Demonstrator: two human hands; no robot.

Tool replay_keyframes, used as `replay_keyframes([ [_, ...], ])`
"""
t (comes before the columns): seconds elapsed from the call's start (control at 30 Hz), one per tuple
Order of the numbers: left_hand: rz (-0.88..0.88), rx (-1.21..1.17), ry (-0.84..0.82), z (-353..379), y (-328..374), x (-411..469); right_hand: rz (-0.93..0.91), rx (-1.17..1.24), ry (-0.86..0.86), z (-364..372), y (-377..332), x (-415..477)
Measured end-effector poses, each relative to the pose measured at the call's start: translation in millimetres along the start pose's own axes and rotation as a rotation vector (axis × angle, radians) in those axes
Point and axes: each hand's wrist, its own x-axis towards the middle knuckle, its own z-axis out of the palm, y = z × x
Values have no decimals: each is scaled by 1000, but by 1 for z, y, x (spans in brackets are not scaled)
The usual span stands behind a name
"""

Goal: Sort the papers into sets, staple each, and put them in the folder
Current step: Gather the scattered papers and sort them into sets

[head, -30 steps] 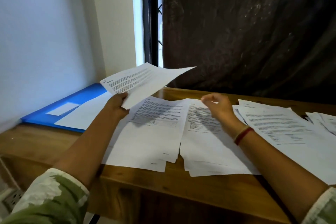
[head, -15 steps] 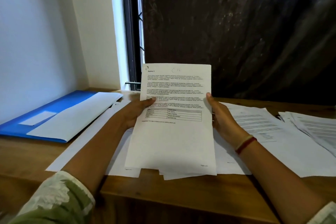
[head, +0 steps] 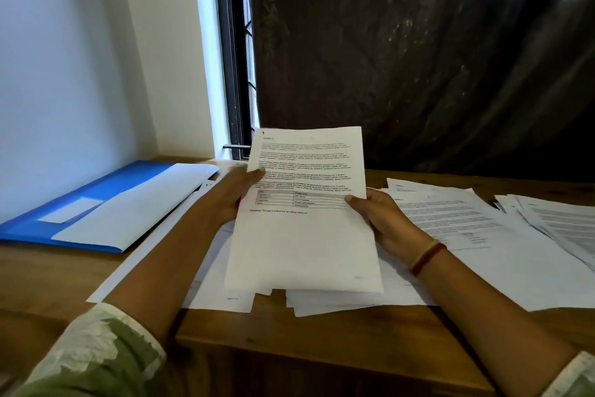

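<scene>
Two hands grip printed sheet (head: 306, 222) upright at frame centre: left hand (head: 230, 195) pinches left edge, right hand (head: 383, 221) pinches right edge, forearms angled inward.

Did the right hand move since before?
Yes. The right hand lifted off the papers on the desk and now grips the raised sheet's right edge.

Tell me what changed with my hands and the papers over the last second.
The held papers, gripped a second ago only by the left hand and tilted sideways, were turned upright to face you. The right hand left the loose piles and took hold of the papers' right edge. The blue folder and the piles stayed put.
</scene>
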Motion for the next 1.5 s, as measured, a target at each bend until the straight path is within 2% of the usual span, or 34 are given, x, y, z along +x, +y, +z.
replay_keyframes([
  [0.1, 18, -26, 221, -29, 10, -4, 66, 54, 89, 25, 0, 6],
  [0.2, 3, -37, 414, -71, 12, -9, 56, -104, 157, 58, 4, 18],
  [0.27, -13, 22, 480, -94, 10, -15, 30, -201, 198, 81, 8, 25],
  [0.47, -92, 266, 444, -114, -1, -30, 48, -272, 97, 123, 30, 38],
  [0.57, -8, 602, 443, -107, -14, -32, -1, -359, 99, 126, 39, 38],
  [0.73, 14, 601, 332, -101, -36, -29, -110, -706, 111, 108, 36, 34],
  [0.83, -54, 939, 350, -98, -45, -25, -183, -894, 138, 90, 30, 31],
  [0.93, -53, 1218, 332, -90, -48, -26, -214, -952, 141, 72, 25, 25],
  [1.13, -65, 1314, 330, -88, -47, -28, -296, -1021, -1, 64, 27, -8],
  [1.3, -159, 1371, 553, -79, -43, -33, -391, -1212, -328, 89, 27, -29],
  [1.37, -203, 1331, 560, -77, -37, -32, -367, -1300, -432, 96, 32, -32],
  [1.5, -273, 1216, 566, -91, -27, -17, -368, -1333, -441, 100, 45, -37],
])
